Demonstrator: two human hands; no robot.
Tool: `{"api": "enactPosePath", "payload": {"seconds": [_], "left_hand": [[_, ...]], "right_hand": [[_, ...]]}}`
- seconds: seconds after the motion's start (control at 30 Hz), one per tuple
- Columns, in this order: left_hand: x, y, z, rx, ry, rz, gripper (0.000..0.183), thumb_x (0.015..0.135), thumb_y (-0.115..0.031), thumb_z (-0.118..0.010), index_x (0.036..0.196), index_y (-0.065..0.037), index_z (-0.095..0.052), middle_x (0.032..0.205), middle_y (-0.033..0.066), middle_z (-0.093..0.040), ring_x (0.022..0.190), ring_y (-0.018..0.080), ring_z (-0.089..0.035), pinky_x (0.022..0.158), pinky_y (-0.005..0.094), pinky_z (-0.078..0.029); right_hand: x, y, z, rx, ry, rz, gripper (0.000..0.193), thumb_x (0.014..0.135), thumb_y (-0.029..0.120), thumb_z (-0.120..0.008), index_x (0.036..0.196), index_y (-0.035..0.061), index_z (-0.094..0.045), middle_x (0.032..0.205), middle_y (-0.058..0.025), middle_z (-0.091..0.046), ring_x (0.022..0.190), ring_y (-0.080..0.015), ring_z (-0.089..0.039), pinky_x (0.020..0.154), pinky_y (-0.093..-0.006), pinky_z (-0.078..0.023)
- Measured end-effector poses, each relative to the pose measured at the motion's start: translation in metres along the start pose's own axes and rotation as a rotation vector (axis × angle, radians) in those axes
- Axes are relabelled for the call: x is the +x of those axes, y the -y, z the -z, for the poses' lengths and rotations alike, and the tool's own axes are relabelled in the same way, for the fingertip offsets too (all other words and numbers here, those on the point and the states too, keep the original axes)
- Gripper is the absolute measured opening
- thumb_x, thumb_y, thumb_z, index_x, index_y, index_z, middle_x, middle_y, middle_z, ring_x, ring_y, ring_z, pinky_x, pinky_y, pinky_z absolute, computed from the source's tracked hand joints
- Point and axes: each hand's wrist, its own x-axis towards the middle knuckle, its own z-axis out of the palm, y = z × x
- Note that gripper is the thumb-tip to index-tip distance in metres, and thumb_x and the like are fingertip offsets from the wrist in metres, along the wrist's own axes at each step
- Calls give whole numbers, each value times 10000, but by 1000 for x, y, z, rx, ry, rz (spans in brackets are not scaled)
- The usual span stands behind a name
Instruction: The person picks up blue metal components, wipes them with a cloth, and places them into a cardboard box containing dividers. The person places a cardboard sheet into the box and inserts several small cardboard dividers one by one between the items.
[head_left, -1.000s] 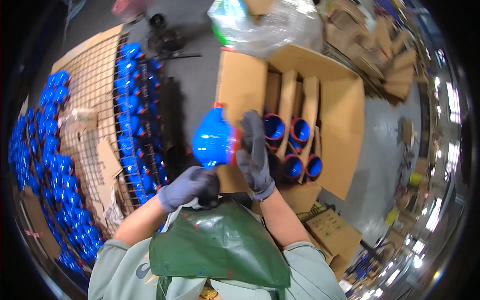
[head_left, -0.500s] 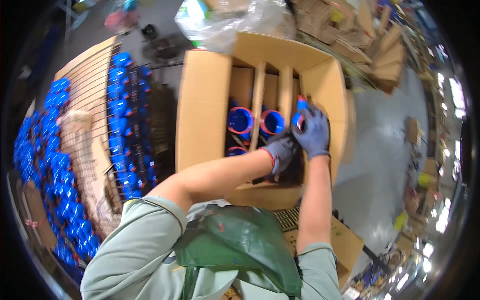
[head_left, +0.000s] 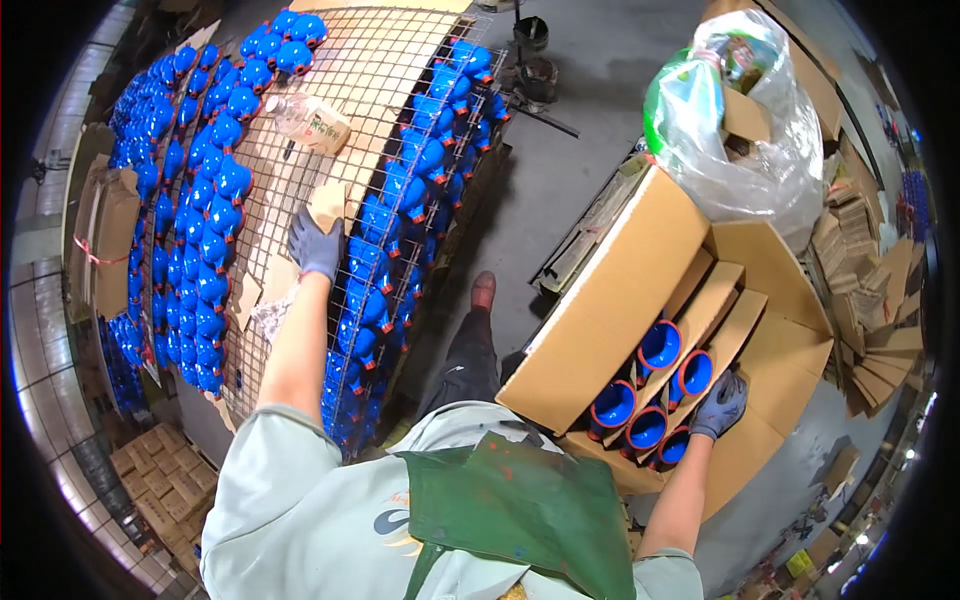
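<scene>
My gloved left hand [head_left: 316, 247] is over the wire rack [head_left: 385, 95], its fingers and thumb around the edge of a small piece of cardboard [head_left: 328, 204]. My gloved right hand [head_left: 721, 406] is inside the open cardboard box [head_left: 620, 290], at the right-hand row; its fingers are partly hidden, and I cannot make out what lies under them. Several blue cup-shaped pieces with red rims stand mouth up in the box, among them one [head_left: 692, 372] just left of my right hand. Cardboard dividers [head_left: 728, 335] separate their rows.
Rows of glossy blue rounded pieces [head_left: 228, 180] with red ends hang along the rack. A clear plastic bottle [head_left: 310, 122] lies on it. Beyond the box are a plastic bag [head_left: 775, 160] and stacked flat cardboard [head_left: 850, 260]. Small cartons [head_left: 165, 475] are piled at lower left.
My left hand has left the box and reached left to the cardboard on the rack. My right hand remains in the box. The view has swung left, bringing the rack closer.
</scene>
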Motion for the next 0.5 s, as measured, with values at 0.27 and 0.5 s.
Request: {"api": "enactPosePath", "payload": {"seconds": [0.27, 0.5], "left_hand": [[13, 8, 51, -271, 311, -111, 833, 773, -283, -765, 1469, -96, -349, 1267, 297, -557, 1154, 476, -545, 990, 497, -468], [-53, 229, 109, 101, 1255, 51, 811, 741, -427, -749, 1422, -78, -483, 1468, 252, -474, 1352, 371, -480, 1100, 433, -419]], "right_hand": [[17, 34, 6, 248, -156, 23, 279, 956, 71, -571, 1209, -35, -621, 1289, -163, -604, 1221, -301, -552, 1093, -417, -403], [-17, 237, -25, 255, 121, 510, 287, 864, 97, -619, 1133, 14, -674, 1231, -180, -623, 1200, -365, -563, 1071, -484, -408]]}}
